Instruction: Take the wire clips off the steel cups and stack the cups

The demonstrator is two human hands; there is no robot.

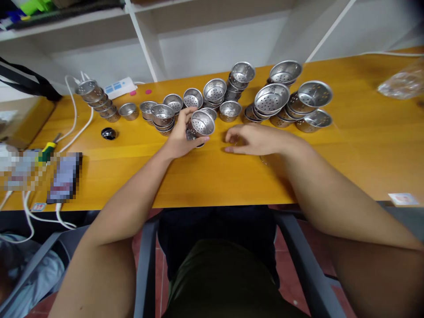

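Note:
My left hand grips a small perforated steel strainer cup, tilted with its mouth facing me, just above the yellow wooden table. My right hand rests on the table a little to the right, fingers curled and pressed down; whether something lies under them is hidden. Behind both hands several more small strainer cups stand in a row and in short stacks. Wider, shallower steel strainer bowls are piled to the right of them.
A leaning stack of cups and a black knob lie at the left, near white cables, a power strip and a screwdriver. A clear plastic bag sits far right. White shelving stands behind the table.

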